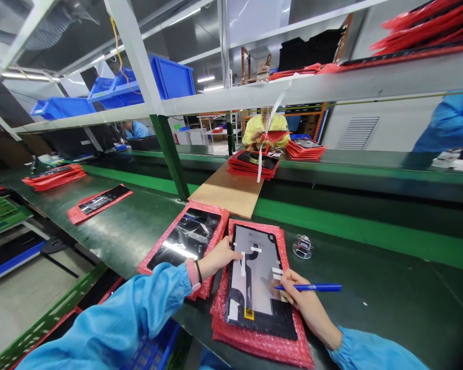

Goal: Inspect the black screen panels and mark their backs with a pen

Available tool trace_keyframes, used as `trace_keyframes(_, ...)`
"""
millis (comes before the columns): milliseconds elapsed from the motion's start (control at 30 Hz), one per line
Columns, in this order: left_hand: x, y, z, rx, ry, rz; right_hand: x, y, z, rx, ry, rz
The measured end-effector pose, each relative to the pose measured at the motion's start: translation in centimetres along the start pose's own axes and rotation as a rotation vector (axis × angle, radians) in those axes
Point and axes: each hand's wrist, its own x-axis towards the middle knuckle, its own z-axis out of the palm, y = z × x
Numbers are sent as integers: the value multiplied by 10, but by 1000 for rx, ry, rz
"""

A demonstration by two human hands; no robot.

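Note:
A tablet screen panel (256,280) lies back side up on a pile of red bubble-wrap bags (254,336) in front of me. My left hand (219,255) rests on the panel's left edge with fingers pressed to it. My right hand (297,293) grips a blue pen (312,287), its tip touching the panel's right side near white tape strips. A second panel (185,239), glossy side up, lies in a red bag to the left.
A clear round holder (303,246) stands right of the panel. A cardboard sheet (227,192) lies behind. More red bags with panels (100,201) sit along the green bench. A person in yellow (264,128) works opposite behind a red stack (254,164). Blue bins (154,82) fill the shelf.

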Motion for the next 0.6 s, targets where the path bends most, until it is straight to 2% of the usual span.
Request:
trace_keyframes(167, -1, -6, 5, -106, -7, -9, -1, -3, 0, 4, -4, 13)
trace_keyframes(400, -13, -6, 17, -284, -4, 151, -4, -12, -1, 62, -9, -25)
trace_keyframes(500, -19, -4, 18, -335, -32, 169, -3, -22, -8, 114, 14, -68)
trace_keyframes(600, -22, 0, 16, -364, -40, 207, 1, -35, -22, 143, 94, -118)
